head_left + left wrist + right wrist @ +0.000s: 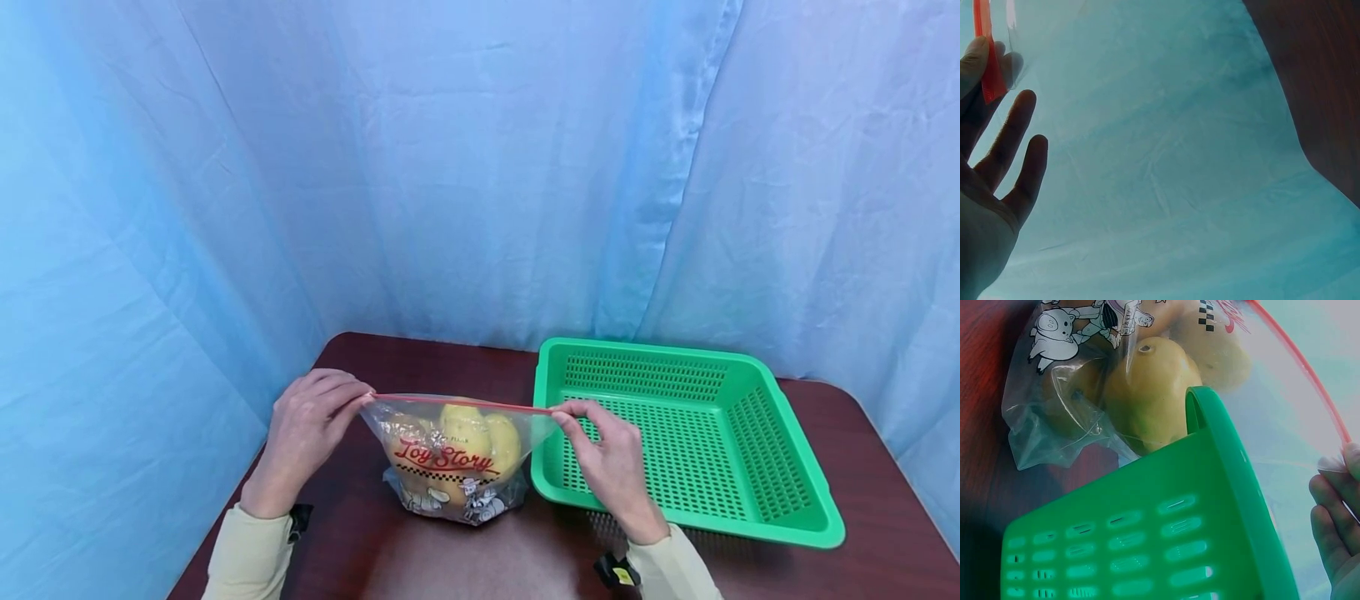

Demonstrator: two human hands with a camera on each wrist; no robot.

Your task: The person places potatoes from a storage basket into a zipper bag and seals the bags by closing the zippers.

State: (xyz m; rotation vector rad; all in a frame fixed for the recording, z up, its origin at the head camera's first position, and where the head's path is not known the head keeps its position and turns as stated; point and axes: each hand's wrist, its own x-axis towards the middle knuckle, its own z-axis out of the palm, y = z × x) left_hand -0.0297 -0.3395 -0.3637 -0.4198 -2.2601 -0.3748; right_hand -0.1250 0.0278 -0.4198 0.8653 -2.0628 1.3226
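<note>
A clear zip bag printed "Toy Story" stands upright on the table, with several yellow fruits inside. Along its top runs a red zip strip, stretched taut between the two hands. My left hand pinches the left top corner between thumb and index finger; in the left wrist view its other visible fingers spread away from the red strip end. The right top corner is pinched by my right hand. Seen from the right wrist, a greenish-yellow fruit shows through the plastic, partly hidden by the basket.
A green perforated plastic basket stands on the right of the dark wooden table, beside the bag. My right hand is over its near left part. Light blue curtains hang behind and to the left of the table.
</note>
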